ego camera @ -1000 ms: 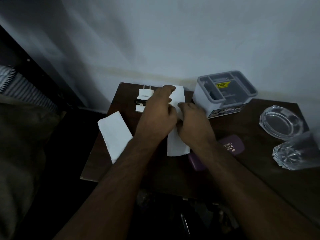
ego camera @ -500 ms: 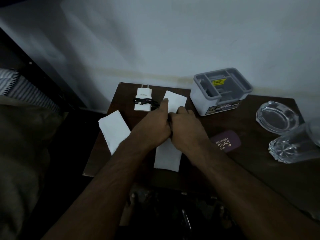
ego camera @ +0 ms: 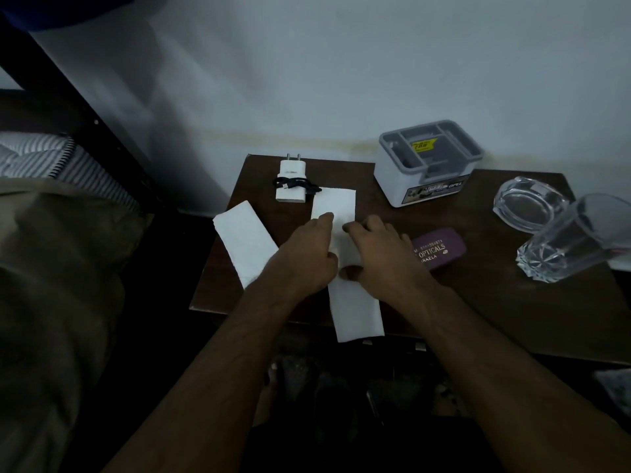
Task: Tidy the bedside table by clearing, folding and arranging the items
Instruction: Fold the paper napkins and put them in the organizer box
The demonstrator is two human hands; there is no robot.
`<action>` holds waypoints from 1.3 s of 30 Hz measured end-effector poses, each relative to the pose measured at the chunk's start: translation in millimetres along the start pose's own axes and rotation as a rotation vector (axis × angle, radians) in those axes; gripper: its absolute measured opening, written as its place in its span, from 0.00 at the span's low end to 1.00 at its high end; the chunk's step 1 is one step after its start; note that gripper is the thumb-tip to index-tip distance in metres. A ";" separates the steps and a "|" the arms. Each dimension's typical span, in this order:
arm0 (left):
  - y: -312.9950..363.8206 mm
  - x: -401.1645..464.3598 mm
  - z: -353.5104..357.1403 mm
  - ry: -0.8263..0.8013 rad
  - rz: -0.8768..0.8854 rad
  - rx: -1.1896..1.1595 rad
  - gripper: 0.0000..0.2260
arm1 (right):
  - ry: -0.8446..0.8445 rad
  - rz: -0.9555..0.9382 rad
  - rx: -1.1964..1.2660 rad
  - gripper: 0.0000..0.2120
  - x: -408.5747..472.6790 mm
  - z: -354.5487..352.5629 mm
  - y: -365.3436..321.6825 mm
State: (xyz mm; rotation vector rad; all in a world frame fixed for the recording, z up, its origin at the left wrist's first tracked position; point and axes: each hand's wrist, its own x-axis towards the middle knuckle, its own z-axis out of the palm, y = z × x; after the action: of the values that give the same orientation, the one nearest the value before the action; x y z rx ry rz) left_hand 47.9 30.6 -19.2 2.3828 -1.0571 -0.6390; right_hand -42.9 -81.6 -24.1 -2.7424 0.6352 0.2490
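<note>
Right now the long white tissue (ego camera: 355, 302) lies flat in the middle of the dark counter (ego camera: 495, 302), and its near end hangs a little over the front edge. Both hands are on the middle of it. The left hand (ego camera: 304, 254) lies palm down on its left side, with the fingers (ego camera: 324, 218) mostly straight and pressing the paper. The right hand (ego camera: 379, 254) lies on its right side, fingers spread and flat, thumb resting on the paper. Neither hand seems to pinch or lift it — they look like they are smoothing it or holding it still.

My guess is that this is the folding step. This strip looks ready to be folded in half, far end to near end. That would need one hand to hold the middle down while the other takes an end and brings it over, keeping the edges lined up. The paper is thin, so a soft touch should keep it from tearing or bunching.

A second folded tissue (ego camera: 246, 244) lies just to the left, slanted, near the counter's left edge. Behind the strip is a white charger (ego camera: 292, 180) with a black cable (ego camera: 300, 186) wrapped around it — the cable almost touches the strip's far corner. A grey organiser box (ego camera: 426, 165) stands at the back. A purple glasses case (ego camera: 440, 247) lies just right of the right hand. Further right are a glass ashtray (ego camera: 529, 204) and a drinking glass (ego camera: 573, 240) lying on its side.
</note>
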 end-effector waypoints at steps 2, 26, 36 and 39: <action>-2.5 -0.2 1.6 0.047 -0.002 -0.002 0.28 | 0.001 0.029 0.036 0.34 3.1 -1.6 0.2; -16.0 21.0 -23.7 0.027 -0.131 -0.791 0.19 | 0.283 0.029 0.772 0.21 25.0 -22.9 17.6; 3.1 36.8 -15.9 0.373 -0.202 -0.697 0.17 | 0.393 0.122 0.778 0.17 40.4 -13.5 5.2; 7.2 38.2 -13.2 0.368 -0.228 -0.550 0.20 | 0.520 0.074 0.661 0.15 46.6 -12.3 5.5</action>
State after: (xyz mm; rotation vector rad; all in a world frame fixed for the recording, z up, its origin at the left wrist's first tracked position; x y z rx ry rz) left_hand 74.3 -0.2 -13.4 2.0308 -0.3905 -0.4630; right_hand -2.9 -109.0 -25.1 -2.1275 0.7729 -0.5788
